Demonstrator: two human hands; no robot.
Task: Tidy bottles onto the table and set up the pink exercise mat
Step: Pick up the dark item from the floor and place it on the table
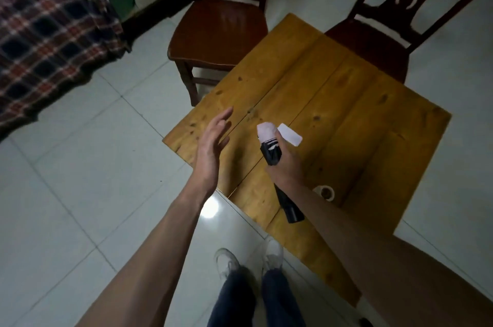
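Since your right hand (pixel 284 166) already has the bottle (pixel 270 149) over the tabletop (pixel 333 91), finish by standing it down, not dropping it. Fingers are wrapped round the dark body, white cap end poking out ahead of the knuckles, so the bottle is tilted, cap pointing away from you. Rotate the wrist to bring the base down first, seat it on bare wood just ahead of the hand, then let go once it stands alone. Keep it off the plank seam by your thumb side; my guess is a narrow base could rock there. A small tape roll (pixel 326 192) lies just behind the wrist, and a dark item under the forearm; I can't tell what it is. Left hand (pixel 213 145) is empty, fingers straight and spread, palm turned inward, hovering over the near tabletop corner. Use it to steady the bottle if it wobbles.
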